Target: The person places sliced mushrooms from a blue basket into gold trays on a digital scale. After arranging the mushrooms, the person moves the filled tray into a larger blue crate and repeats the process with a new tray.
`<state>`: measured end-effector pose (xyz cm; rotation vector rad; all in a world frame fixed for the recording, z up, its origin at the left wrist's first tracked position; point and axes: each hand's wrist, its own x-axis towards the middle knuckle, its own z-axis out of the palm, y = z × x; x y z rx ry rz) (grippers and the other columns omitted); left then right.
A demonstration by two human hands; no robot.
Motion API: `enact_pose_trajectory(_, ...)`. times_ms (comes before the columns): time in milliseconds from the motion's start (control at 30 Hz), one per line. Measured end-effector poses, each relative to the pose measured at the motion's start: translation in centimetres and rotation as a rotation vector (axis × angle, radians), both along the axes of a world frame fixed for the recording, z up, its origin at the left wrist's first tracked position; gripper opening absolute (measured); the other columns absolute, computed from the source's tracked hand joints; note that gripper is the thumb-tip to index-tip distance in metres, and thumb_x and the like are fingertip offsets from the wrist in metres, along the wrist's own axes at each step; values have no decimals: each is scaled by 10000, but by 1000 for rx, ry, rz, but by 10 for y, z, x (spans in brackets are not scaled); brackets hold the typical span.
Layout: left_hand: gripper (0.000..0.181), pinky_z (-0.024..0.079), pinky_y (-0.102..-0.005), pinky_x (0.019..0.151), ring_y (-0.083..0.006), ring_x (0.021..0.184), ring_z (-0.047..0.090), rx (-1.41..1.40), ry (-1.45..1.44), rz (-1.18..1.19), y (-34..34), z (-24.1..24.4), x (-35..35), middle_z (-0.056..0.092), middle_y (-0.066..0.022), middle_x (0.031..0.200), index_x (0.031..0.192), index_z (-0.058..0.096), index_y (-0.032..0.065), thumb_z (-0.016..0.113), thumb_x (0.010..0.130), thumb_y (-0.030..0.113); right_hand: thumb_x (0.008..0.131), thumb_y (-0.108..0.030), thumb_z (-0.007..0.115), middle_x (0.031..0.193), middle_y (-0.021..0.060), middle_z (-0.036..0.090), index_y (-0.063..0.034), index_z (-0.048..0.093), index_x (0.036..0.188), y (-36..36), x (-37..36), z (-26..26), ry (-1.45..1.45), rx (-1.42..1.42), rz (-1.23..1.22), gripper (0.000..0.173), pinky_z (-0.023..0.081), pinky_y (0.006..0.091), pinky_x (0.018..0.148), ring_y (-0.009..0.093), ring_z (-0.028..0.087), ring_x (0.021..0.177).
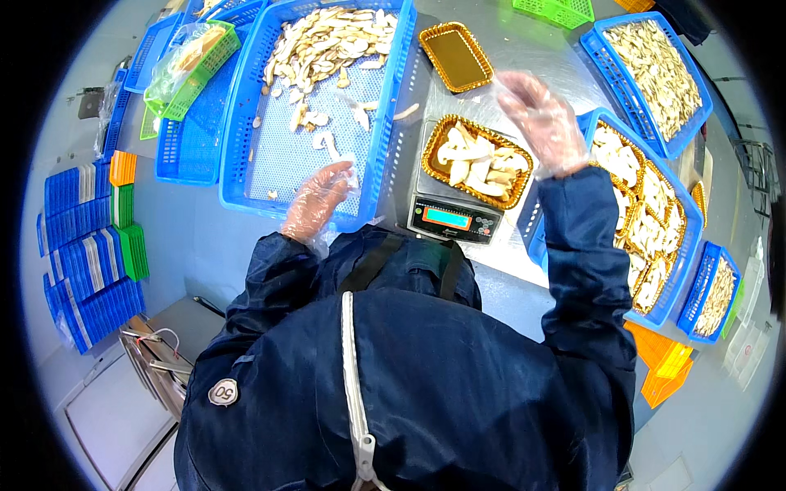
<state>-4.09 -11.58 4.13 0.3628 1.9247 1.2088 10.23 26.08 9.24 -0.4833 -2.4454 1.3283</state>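
Observation:
My left hand [319, 199], in a clear plastic glove, is over the near edge of a large blue plastic crate [376, 153]; a mushroom slice [330, 145] lies by its fingertips, and whether they grip it is unclear. More sliced mushrooms [338, 43] are heaped at the crate's far end. My right hand [540, 116], gloved too, hovers with curled fingers beside an empty gold tray [457, 58]; I see nothing in it. Nearer me, a gold tray of mushroom slices [479, 162] rests on a digital scale [454, 219] with a lit display.
At right, a blue crate [691, 245] holds several filled gold trays; behind it stands a blue crate of sliced mushrooms [657, 80]. A green basket [190, 73] with plastic wrap sits at left. Stacked blue crates [92, 245] stand lower left, orange ones [666, 362] lower right.

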Motion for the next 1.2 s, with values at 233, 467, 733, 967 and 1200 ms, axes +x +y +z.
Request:
enact_pose_trajectory(233, 432, 530, -359, 999, -231, 1159, 630, -107, 55, 27, -8, -10, 4, 624, -137, 1330, 1397, 607, 61, 594, 1059, 329, 904, -308, 743, 907, 168, 718, -118, 743, 967, -47, 75, -45, -392, 157, -121, 200, 565, 418, 790, 321, 712, 853)
enact_pose_trajectory(467, 482, 497, -375, 1039, -209, 1170, 630, 36, 8, 30, -19, -19, 2, 632, -120, 1346, 1430, 575, 72, 645, 1032, 334, 921, -235, 713, 1016, 111, 703, -138, 743, 1019, -74, 59, -73, -246, 458, -77, 141, 553, 429, 841, 312, 681, 954)
enact_pose_trajectory(733, 473, 512, -369, 1005, -201, 1123, 650, 49, -11, 129, -47, -26, -2, 652, -102, 1315, 1428, 583, 86, 655, 1028, 329, 883, -385, 695, 1029, 169, 725, -85, 733, 1018, -67, 66, -32, -731, 451, -53, 331, 542, 456, 875, 350, 688, 1001)
enact_pose_trajectory(967, 375, 534, -355, 974, -223, 1095, 664, 33, -17, 225, -55, -19, 4, 643, -127, 1301, 1374, 620, 62, 636, 1045, 242, 862, -380, 752, 1056, 179, 726, -90, 761, 1059, -77, 74, -51, -784, 468, -22, 351, 545, 447, 892, 341, 691, 1029)
enact_pose_trajectory(1200, 416, 528, -361, 962, -203, 1106, 653, 35, -14, 192, -58, -22, 5, 654, -95, 1300, 1384, 613, 76, 653, 1034, 297, 857, -391, 762, 1014, 167, 725, -93, 763, 1005, -82, 78, -56, -707, 436, -23, 332, 544, 446, 871, 340, 690, 977)
